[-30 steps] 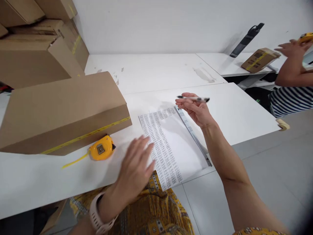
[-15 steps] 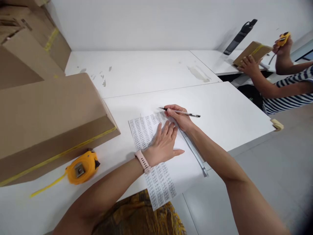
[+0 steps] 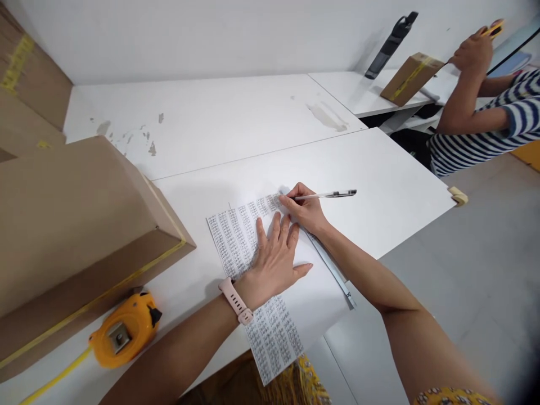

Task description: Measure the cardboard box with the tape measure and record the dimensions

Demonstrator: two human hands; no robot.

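Note:
My left hand (image 3: 275, 257) lies flat and open on a printed sheet of paper (image 3: 236, 236) covered in columns of small figures, pressing it to the white table (image 3: 379, 185). My right hand (image 3: 304, 210) grips a pen (image 3: 329, 195) with its tip on the sheet's upper right part. A pink watch band is on my left wrist. The sheet's near end hangs over the table edge.
A large cardboard box (image 3: 71, 225) with yellow tape sits to the left, a yellow tape measure (image 3: 124, 332) beside it with its tape pulled out. More boxes (image 3: 25, 84) are stacked behind. At the far right a person in a striped shirt (image 3: 485, 135) works by a small box (image 3: 411, 76).
My left hand came down from near the tape measure onto the sheet and stays flat. My right hand lowered the pen to the paper. The view shifted left and down.

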